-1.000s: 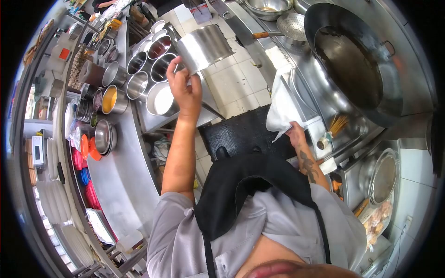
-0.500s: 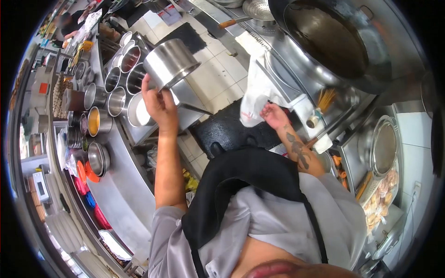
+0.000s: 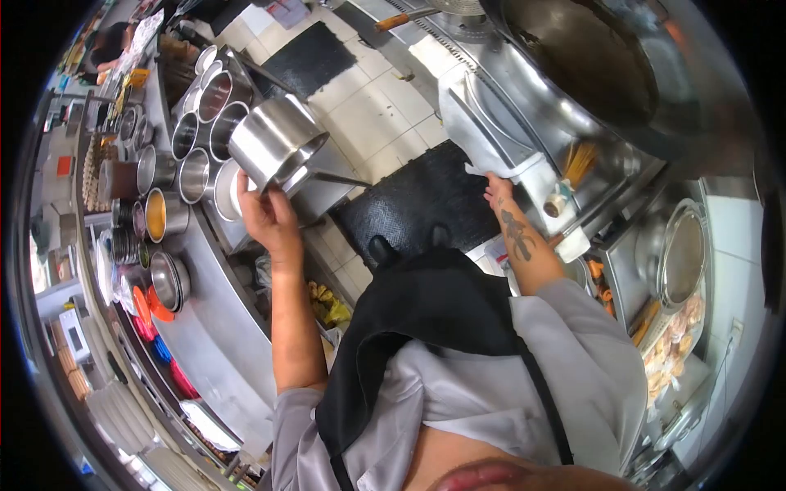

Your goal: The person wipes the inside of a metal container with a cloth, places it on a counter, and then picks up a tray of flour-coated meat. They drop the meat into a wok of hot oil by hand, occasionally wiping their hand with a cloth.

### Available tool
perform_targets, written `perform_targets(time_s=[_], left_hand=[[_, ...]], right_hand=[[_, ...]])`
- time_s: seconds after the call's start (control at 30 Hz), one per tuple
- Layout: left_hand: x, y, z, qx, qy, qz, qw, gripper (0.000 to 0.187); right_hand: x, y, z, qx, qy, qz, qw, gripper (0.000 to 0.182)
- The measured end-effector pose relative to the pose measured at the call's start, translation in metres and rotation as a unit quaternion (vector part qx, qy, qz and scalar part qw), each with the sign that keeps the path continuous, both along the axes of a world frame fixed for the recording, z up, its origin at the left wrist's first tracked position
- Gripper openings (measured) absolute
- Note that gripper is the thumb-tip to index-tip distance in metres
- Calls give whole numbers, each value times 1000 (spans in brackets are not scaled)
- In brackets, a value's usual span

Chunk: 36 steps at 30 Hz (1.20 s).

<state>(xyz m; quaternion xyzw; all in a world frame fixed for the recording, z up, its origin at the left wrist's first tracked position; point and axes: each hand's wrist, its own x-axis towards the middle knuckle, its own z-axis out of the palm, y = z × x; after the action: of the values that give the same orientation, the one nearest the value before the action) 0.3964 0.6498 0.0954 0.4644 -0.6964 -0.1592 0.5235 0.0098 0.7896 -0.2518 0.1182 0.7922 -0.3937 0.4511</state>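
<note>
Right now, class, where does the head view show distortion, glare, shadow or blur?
Head view: fisheye distortion bows the counter at left, and the corners go black. Head view: bright glare streaks the pot in the grip of the left hand. Head view: the wok looks dark inside. Head view: the far co-worker is small and blurred.

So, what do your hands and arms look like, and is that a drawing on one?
Both my left hand and right hand are bare, with no gloves, and I see no watch on either wrist. My short sleeves are light grey and end around the elbows. Yes, there's a dark tattoo on my right forearm, but I can't tell what it pictures.
</note>
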Motion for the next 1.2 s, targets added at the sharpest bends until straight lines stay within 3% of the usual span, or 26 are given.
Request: perform_targets(time_s=[0.13,0.2,0.3,0.4,0.5,0.53,0.67,0.77,0.8,0.87,0.9,0.93,0.97,1.03,1.13,1.17,1.2], left_hand=[[-2,1,12,-30,37,-2,999,4],[-7,5,25,-1,59,-12,998,3],[-4,8,23,155,78,7,985,4],[-1,2,-18,210,57,33,976,7],[-4,0,-60,273,88,0,958,19],[-9,0,-71,283,50,18,958,20],[-22,1,-126,377,-6,-29,926,18],[-48,12,-157,459,-70,-68,883,16],[-61,17,-162,531,-21,-88,842,17],[-82,25,-184,472,-71,-137,868,16],[-92,29,-191,440,-96,-159,879,16],[-106,32,-181,465,-70,-181,864,15],[-118,33,-171,505,-30,-194,840,15],[-128,38,-163,583,48,-209,783,14],[-141,33,-153,608,57,-221,760,13],[-145,33,-145,616,57,-223,753,13],[-147,31,-143,607,53,-241,755,13]], right_hand=[[0,-11,-7,-14,10,56,998,68],[17,-20,1,-124,54,34,990,58],[49,-25,28,-322,-9,-40,946,57],[65,-30,20,-390,-221,-63,892,54],[85,-30,70,-427,-356,-16,831,48],[88,-28,94,-438,-387,5,811,47],[90,-12,183,-479,-413,81,770,41],[87,-12,216,-489,-400,85,771,38],[86,-15,208,-488,-351,85,795,41],[85,-14,191,-370,-137,253,883,37],[81,-13,188,-293,-29,329,897,36],[67,-13,209,-210,151,557,789,33],[68,-6,224,-191,303,566,742,34],[68,-1,257,-151,447,554,685,36],[77,4,281,-311,460,632,540,31],[77,13,266,-271,486,677,482,24],[72,15,249,-216,473,720,460,20]])
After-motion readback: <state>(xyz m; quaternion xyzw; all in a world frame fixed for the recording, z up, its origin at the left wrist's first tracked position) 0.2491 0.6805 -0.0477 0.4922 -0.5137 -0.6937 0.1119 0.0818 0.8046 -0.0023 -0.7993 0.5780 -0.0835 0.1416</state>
